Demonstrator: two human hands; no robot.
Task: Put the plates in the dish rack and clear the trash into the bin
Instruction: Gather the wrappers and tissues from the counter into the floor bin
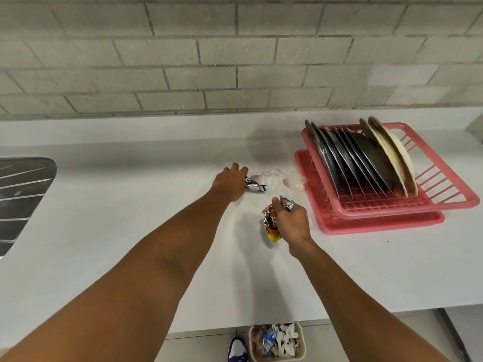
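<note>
Several plates [366, 163] stand upright in the dish rack [444, 202]; the bin [302, 346] below holds crumpled trash [277, 338]. At the counter [130, 205] the left hand [230, 182] grips a blue wrapper [253, 186], the right hand [291, 222] a foil wrapper [270, 223], what looks like clear plastic [282, 177] lying beside the rack

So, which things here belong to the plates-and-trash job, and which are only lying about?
Part of the job: blue wrapper in the left hand; foil snack wrapper in the right hand; crumpled clear plastic on the counter; plates in the pink dish rack; bin on the floor.
Not part of it: sink drainboard; shoe; tiled wall.
</note>
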